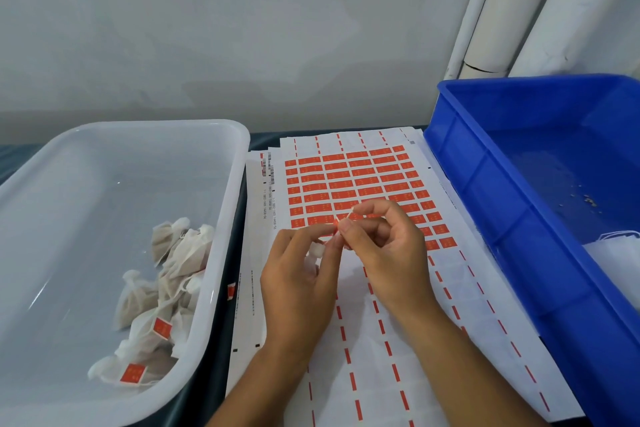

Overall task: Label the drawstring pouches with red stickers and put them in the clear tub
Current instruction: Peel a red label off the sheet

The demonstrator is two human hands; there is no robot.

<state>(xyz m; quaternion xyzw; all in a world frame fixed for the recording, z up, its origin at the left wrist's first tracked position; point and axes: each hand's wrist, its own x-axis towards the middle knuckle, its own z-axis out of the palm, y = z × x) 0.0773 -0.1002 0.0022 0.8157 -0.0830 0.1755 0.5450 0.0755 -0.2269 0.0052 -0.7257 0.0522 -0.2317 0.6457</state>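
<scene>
My left hand (299,274) grips a small white drawstring pouch (316,250), mostly hidden behind its fingers. My right hand (384,243) pinches a red sticker (343,220) edge-on between thumb and forefinger, right at the pouch. Both hands hover over the sticker sheet (363,184), whose far half holds rows of red stickers and whose near half is peeled bare. The clear tub (221,218) stands at the left with several labelled pouches (162,302) piled in its right side.
A blue crate (485,184) stands at the right, holding a white item (616,253) at its near edge. A loose red sticker (231,290) lies by the tub's rim. White pipes (512,10) run up the wall at back right.
</scene>
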